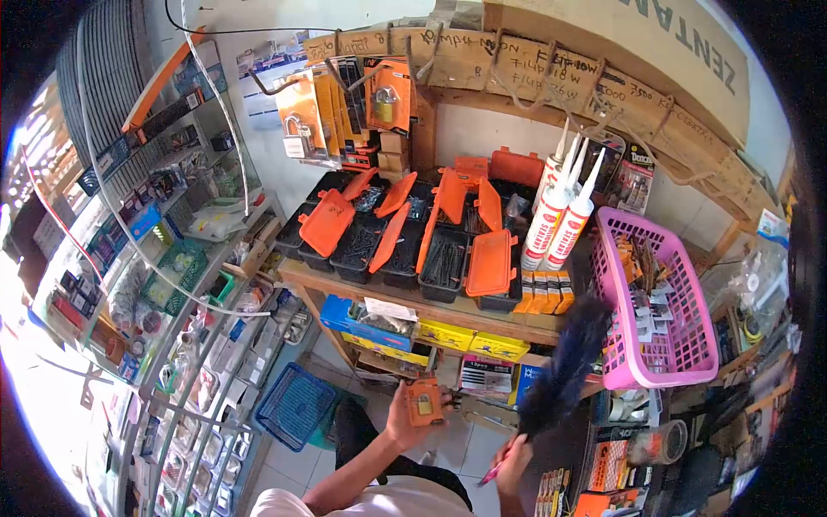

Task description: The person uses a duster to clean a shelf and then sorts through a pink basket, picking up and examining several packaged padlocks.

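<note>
Padlock pack (424,402) sits gripped in the left hand (405,420), fingers wrapped round its orange card, held low in front of the shelf's (448,312) front edge. Right hand (514,457) is closed round a pink-handled duster (560,370), whose dark feathers rise toward the pink basket (680,345).

Above and beyond the left hand (412,420) runs a wooden shelf (448,312) carrying black bins with orange lids (405,246) and small orange boxes (544,293). Up and to the right of the right hand (514,461), a pink basket (668,345) sits on it. Below the hands lies the tiled floor (448,448), with a blue basket (295,405) to their left.
</note>
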Action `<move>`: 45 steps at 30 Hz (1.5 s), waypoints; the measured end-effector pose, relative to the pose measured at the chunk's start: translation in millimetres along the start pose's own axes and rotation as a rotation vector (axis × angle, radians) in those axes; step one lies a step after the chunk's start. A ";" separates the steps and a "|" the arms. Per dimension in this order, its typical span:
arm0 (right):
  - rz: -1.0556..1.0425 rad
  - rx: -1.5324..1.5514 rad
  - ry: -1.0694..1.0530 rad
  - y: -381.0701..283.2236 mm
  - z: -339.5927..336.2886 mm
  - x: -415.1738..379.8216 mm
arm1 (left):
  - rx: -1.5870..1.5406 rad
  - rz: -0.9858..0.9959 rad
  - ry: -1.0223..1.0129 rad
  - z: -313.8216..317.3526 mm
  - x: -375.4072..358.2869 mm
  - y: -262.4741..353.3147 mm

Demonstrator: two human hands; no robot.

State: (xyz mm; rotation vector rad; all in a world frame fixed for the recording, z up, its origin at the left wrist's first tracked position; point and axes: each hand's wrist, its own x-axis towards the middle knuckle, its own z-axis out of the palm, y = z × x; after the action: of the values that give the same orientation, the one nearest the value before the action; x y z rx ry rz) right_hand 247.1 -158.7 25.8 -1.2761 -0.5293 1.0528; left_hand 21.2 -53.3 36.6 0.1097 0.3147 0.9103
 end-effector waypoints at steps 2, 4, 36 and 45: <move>-0.075 -0.058 -0.004 47.0 -21.3 -16.1 | 0.036 0.049 0.065 5.5 0.6 7.8; -0.089 -0.147 -0.002 77.2 -38.5 -33.6 | -0.011 0.076 0.060 10.2 0.2 14.2; -0.154 -0.597 -1.084 92.8 65.0 -4.1 | 0.049 0.684 0.049 -25.6 -103.3 96.8; -0.201 -0.466 -1.006 57.9 106.8 13.3 | 0.001 0.869 0.289 46.3 -78.3 148.1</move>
State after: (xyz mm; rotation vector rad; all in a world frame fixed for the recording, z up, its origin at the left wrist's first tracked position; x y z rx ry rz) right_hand 146.3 -96.2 -3.5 -0.9667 -1.7061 1.4091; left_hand -121.3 -22.8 131.3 0.1168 0.5527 1.7953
